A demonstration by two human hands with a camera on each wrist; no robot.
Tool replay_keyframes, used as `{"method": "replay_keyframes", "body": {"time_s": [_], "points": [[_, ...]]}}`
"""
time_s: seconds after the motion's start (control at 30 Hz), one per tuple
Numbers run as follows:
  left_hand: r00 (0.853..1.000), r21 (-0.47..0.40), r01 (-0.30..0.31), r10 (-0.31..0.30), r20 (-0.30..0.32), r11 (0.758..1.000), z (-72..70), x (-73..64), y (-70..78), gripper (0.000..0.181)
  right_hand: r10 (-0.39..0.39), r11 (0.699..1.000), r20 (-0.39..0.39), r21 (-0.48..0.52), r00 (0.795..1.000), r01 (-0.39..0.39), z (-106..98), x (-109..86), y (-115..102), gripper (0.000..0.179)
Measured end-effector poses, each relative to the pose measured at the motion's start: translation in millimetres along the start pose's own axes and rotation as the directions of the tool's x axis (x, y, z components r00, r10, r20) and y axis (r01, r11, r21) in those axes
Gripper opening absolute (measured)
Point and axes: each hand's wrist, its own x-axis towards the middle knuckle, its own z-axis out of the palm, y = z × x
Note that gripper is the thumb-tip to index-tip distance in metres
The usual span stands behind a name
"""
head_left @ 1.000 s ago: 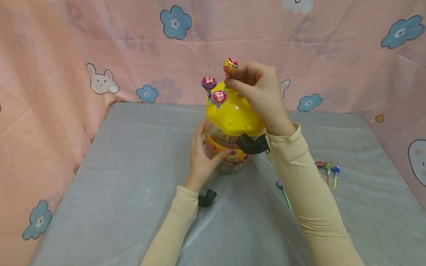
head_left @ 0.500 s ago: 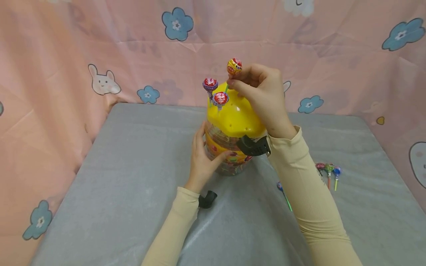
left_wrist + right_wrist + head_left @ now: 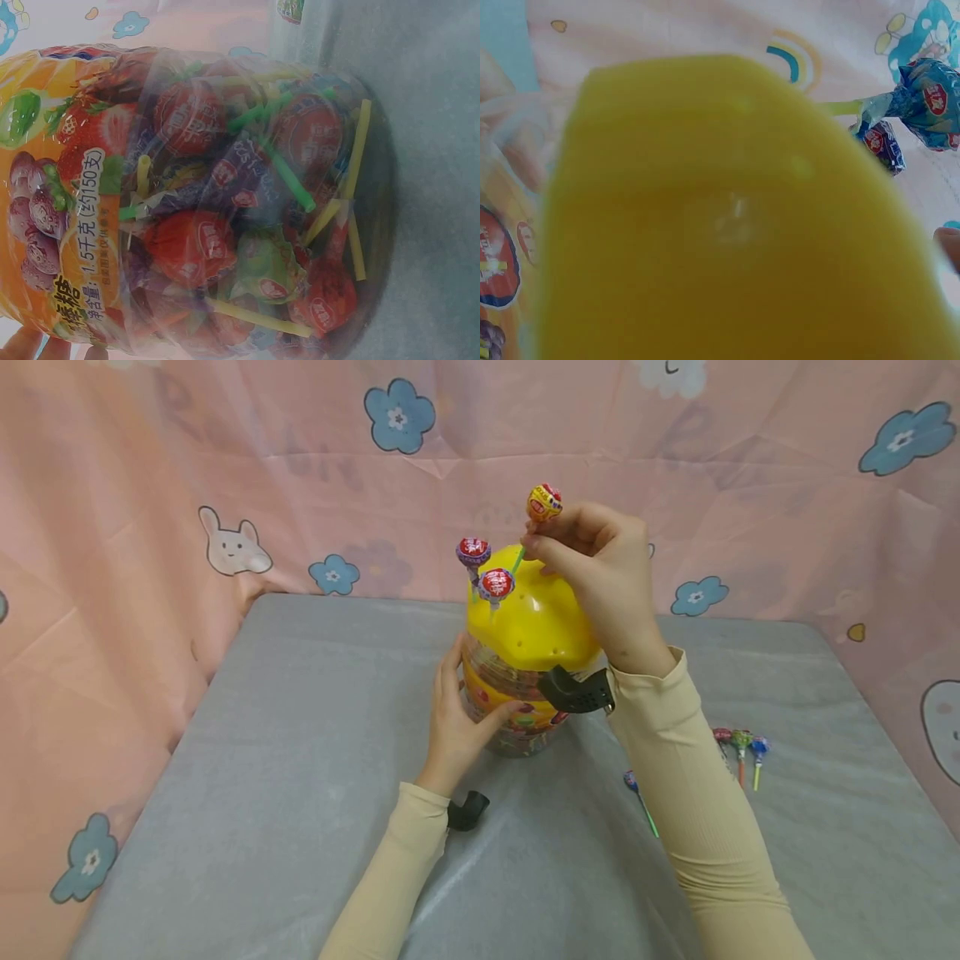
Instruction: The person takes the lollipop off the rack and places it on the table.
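Note:
A clear plastic jar (image 3: 501, 662) of wrapped lollipops stands on the table, topped by a bumpy yellow lid (image 3: 540, 625) with small holes. My left hand (image 3: 456, 735) grips the jar's side, its thumb across the front. Above the lid my right hand (image 3: 609, 564) pinches a yellow-and-red wrapped lollipop (image 3: 543, 503) by its green stick. Whether the stick's lower end sits in a hole, I cannot tell. Two purple-and-red lollipops, a rear one (image 3: 473, 552) and a front one (image 3: 497, 583), stand upright at the lid's left. In the right wrist view, the lid hides most of the scene beside a blue lollipop (image 3: 930, 105).
On the grey cloth-covered table (image 3: 300, 710), a single blue lollipop (image 3: 632, 781) lies right of the jar. Farther right is a small row of lollipops (image 3: 742, 740), partly hidden by my right sleeve. A pink patterned curtain (image 3: 300, 460) hangs behind the table.
My right hand has shifted to the right with the yellow-and-red lollipop, and more of its green stick shows. The left hand keeps its hold on the jar.

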Motion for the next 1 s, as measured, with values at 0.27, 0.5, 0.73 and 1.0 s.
{"method": "replay_keyframes", "body": {"time_s": [0.27, 0.5, 0.73, 1.0], "points": [[1.0, -0.009, -0.003, 0.003, 0.002, 1.0, 0.4, -0.6, -0.9, 0.105, 0.013, 0.999, -0.022, 0.045, 1.0, -0.012, -6.7, -3.2, 1.5, 0.005], [1.0, -0.008, -0.004, 0.005, 0.004, 1.0, 0.8, -1.0, -0.8, 0.105, 0.038, 0.996, -0.032, 0.082, 0.999, -0.035, -14.9, -7.1, 0.1, 0.008], [1.0, -0.001, -0.007, 0.007, 0.005, 1.0, 1.9, -0.8, 0.0, 0.105, 0.049, 0.986, -0.052, 0.162, 0.997, -0.04, -26.5, -12.8, -2.1, 0.009], [1.0, -0.006, -0.011, 0.011, -0.003, 1.0, 1.0, -1.1, 0.7, 0.105, 0.041, 0.98, -0.062, 0.195, 0.997, -0.028, -40.2, -22.0, -2.8, 0.007]]}}
